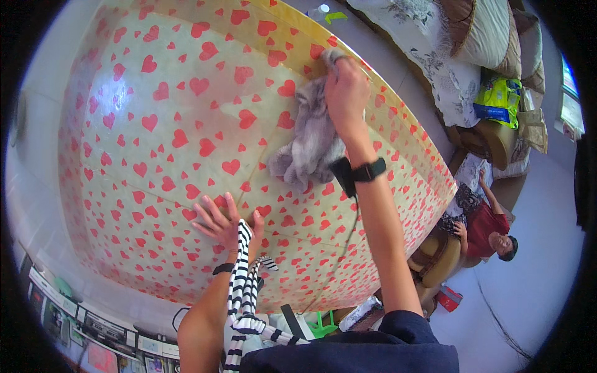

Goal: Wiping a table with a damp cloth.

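Note:
My right hand grips a bunched grey cloth near the far right edge of the table. The cloth's loose folds trail down onto the table cover. Below it to the left, my left hand lies flat on the cover with its fingers spread, holding nothing. The table carries a clear plastic cover printed with red hearts. A black strap with a small device and cable circles my right wrist. A black-and-white striped fabric tie hangs over my left wrist.
At the right, a person in a red top sits in a brown armchair. A sofa with patterned fabric, cushions and a yellow-green package stands beyond the table. Shelving lines the lower left. A green plastic object shows below the near edge.

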Available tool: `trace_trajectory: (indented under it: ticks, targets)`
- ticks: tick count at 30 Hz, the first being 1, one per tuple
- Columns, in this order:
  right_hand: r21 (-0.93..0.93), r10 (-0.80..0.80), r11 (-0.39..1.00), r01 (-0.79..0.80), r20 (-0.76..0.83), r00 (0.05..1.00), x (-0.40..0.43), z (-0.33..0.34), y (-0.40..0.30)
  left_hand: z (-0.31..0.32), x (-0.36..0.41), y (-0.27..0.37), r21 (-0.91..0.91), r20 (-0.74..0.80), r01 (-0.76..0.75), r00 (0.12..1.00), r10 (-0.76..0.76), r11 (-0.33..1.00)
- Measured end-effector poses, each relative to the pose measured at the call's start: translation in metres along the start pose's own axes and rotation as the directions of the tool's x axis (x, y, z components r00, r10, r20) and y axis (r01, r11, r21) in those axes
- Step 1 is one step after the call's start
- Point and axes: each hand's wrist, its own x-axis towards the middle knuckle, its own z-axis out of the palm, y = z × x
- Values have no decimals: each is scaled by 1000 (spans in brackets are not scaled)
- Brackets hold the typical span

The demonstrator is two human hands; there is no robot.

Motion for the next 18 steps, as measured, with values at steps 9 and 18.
trace_trajectory:
  ticks: [9, 18]
  targets:
    - [-63, -65, 996, 65, 4, 998, 0, 3, 4, -2, 3, -2, 13, 3, -11, 1000, 11, 1000]
    - [98, -35, 995, 27, 80, 996, -35, 6, -14, -3, 1, -12, 33, -32, -13, 999, 14, 999]
